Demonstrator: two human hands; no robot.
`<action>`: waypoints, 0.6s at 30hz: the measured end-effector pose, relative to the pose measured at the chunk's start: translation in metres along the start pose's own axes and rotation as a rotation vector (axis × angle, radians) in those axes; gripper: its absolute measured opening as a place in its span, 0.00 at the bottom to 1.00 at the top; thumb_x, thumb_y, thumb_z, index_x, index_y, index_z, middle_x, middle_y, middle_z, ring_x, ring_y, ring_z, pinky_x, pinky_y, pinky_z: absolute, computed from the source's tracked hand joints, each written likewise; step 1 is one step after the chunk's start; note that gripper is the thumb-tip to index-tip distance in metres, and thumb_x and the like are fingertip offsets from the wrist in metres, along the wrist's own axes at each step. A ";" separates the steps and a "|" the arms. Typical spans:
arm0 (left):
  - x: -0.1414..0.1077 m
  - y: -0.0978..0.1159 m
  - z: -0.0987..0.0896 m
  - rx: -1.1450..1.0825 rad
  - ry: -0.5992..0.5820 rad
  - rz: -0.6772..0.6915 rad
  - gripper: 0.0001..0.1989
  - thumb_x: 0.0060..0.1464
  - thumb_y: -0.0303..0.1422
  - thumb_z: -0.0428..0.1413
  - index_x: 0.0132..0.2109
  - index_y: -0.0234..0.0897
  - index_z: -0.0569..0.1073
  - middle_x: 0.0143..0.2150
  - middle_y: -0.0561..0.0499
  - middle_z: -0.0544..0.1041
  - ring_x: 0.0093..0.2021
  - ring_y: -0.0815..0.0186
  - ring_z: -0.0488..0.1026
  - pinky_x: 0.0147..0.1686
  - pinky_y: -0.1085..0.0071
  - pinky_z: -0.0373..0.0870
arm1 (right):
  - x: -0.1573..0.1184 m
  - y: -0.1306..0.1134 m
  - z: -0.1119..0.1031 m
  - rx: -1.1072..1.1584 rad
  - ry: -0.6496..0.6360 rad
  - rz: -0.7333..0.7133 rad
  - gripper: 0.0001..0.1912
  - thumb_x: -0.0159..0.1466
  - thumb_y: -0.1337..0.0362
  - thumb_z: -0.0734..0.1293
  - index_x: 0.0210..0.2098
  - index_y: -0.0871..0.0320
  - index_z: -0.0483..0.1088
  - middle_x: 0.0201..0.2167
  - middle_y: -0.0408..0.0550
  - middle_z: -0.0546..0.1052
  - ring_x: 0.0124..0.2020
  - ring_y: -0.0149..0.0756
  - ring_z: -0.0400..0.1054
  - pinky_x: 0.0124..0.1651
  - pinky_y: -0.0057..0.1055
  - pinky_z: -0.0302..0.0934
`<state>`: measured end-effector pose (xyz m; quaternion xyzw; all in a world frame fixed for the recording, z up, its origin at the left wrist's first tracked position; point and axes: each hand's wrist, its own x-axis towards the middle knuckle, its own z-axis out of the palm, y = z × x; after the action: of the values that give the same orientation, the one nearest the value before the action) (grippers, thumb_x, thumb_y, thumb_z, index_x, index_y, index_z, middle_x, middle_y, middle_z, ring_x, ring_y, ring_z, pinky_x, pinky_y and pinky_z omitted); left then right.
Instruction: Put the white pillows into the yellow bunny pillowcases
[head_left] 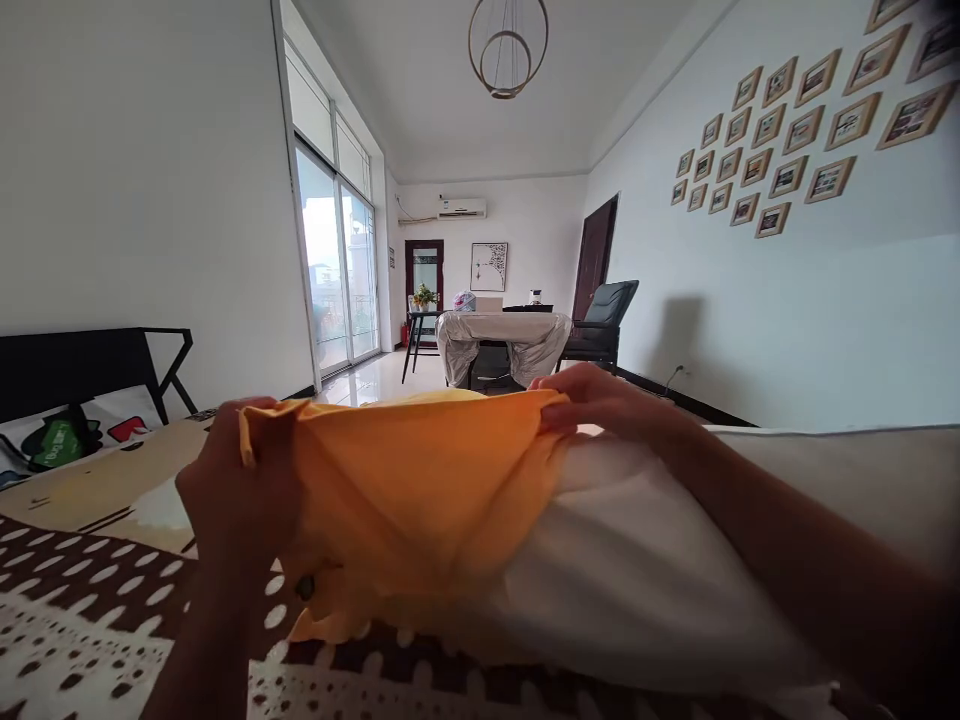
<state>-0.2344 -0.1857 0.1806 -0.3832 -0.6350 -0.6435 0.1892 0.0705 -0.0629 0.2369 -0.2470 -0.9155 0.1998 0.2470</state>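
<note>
An orange pillowcase (420,480) is stretched between my two hands, its top edge pulled nearly straight. Part of a white pillow (630,580) shows to its right, with the orange cloth lying over the pillow's left part. My left hand (244,480) is closed round the case's upper left corner, where a fold of cloth sticks out. At the upper right edge of the case, my right hand (592,400) pinches the fabric between thumb and fingers. The pillow's left end is hidden by the cloth.
Beneath lies a brown-and-white dotted cover (135,580). To the left are a cream printed cushion (82,490) and a black metal frame (176,350). Farther off stand a cloth-covered table (502,325) and a black armchair (604,320).
</note>
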 end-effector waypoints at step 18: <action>0.046 0.067 -0.024 0.128 -0.053 0.422 0.06 0.54 0.34 0.54 0.33 0.35 0.71 0.22 0.62 0.62 0.26 0.77 0.59 0.31 0.80 0.54 | -0.032 0.042 -0.031 -0.510 0.029 0.136 0.18 0.58 0.57 0.61 0.15 0.59 0.61 0.24 0.45 0.69 0.27 0.31 0.61 0.39 0.34 0.52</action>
<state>-0.2208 -0.2057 0.2621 -0.5114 -0.5850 -0.5379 0.3269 0.1261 -0.0394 0.2297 -0.3651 -0.9139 -0.0246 0.1758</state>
